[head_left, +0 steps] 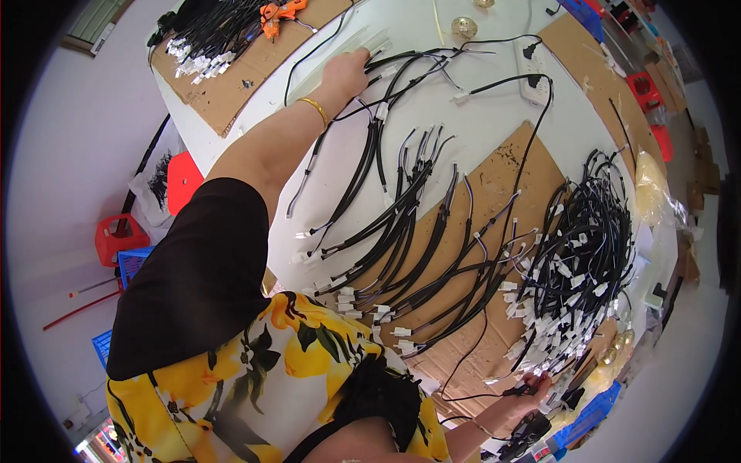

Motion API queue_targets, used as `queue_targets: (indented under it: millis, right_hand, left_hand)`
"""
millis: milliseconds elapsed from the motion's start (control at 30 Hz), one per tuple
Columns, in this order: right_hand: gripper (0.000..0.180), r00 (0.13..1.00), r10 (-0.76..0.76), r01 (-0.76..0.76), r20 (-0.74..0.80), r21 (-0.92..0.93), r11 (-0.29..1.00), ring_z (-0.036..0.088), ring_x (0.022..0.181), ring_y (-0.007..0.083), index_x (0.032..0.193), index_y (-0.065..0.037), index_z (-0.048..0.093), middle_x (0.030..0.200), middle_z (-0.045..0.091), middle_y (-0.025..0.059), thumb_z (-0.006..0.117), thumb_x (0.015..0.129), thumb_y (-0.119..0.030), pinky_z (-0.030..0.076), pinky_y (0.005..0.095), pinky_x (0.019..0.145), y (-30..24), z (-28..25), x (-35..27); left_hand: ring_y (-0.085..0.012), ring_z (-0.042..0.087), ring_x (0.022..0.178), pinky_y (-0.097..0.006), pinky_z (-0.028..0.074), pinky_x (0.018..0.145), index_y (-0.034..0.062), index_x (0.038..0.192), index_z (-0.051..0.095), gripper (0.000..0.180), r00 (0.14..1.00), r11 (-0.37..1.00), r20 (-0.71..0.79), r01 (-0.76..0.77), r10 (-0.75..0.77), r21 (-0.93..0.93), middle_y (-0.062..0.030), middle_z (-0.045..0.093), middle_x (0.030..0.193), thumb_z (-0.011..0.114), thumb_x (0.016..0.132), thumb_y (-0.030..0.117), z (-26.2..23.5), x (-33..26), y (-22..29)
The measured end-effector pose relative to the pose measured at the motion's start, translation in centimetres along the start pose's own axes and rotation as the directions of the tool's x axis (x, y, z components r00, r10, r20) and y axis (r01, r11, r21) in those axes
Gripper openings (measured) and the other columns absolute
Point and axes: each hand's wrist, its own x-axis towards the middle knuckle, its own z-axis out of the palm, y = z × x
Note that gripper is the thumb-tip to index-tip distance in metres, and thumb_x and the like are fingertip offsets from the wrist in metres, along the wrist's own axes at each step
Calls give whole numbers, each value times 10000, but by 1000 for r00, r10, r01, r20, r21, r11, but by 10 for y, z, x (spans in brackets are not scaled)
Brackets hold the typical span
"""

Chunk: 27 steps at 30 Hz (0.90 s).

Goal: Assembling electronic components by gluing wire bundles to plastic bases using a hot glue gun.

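My left hand point(345, 75), with a gold bracelet at its wrist, reaches to the far side of the white table. Its fingers are closed beside clear plastic strips point(340, 58) and the ends of black cables point(413, 54); what they hold is hidden. Low on the right, my right hand point(532, 388) is closed on a small dark corded object point(519, 391), too small to name exactly. Between the hands lie loose rows of black cables point(401, 216) with white connectors point(403, 332), partly on a cardboard sheet point(509, 174).
A big heap of black cables point(590, 231) lies on the right. Another bundle point(220, 31) rests on cardboard at the far left beside an orange tool point(278, 15). A white power strip point(532, 73) with plugs is at the back. Red stools point(121, 239) stand left of the table.
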Motion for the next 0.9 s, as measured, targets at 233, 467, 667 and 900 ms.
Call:
queue_targets:
  millis: [233, 467, 667, 900]
  right_hand:
    - [205, 998, -6, 7, -55, 10, 1000, 300, 525, 86, 829, -16, 556, 542, 360, -22, 554, 826, -221, 265, 235, 541, -1, -5, -2]
    - [156, 998, 32, -30, -61, 28, 999, 311, 519, 88, 823, -22, 558, 542, 354, -22, 540, 817, -178, 279, 230, 532, 2, -10, -1]
    - [189, 998, 19, -18, -59, 21, 1000, 307, 520, 83, 806, -32, 546, 550, 363, -21, 547, 834, -219, 263, 230, 527, 2, -18, 1]
    - [202, 997, 62, -58, -49, 66, 996, 307, 529, 84, 812, -31, 544, 565, 374, -20, 543, 843, -230, 254, 231, 530, 5, -24, 2]
  left_hand:
    - [-284, 611, 790, -322, 485, 729, 59, 987, 606, 361, 945, 633, 300, 313, -131, -708, -140, 635, 821, 598, 631, 115, -16, 18, -34]
    - [-320, 582, 880, -374, 465, 781, 43, 921, 617, 257, 997, 993, 5, 73, -73, -91, -164, 618, 909, 521, 682, 58, -5, -4, -31]
    - [-333, 573, 900, -391, 457, 800, 30, 882, 616, 211, 996, 998, 74, 55, -53, -34, -175, 610, 929, 516, 704, 82, -6, -2, -24]
    - [-317, 582, 926, -367, 466, 808, 38, 932, 622, 259, 958, 985, 229, 173, -174, 26, -175, 612, 961, 539, 702, 122, -13, 5, -16]
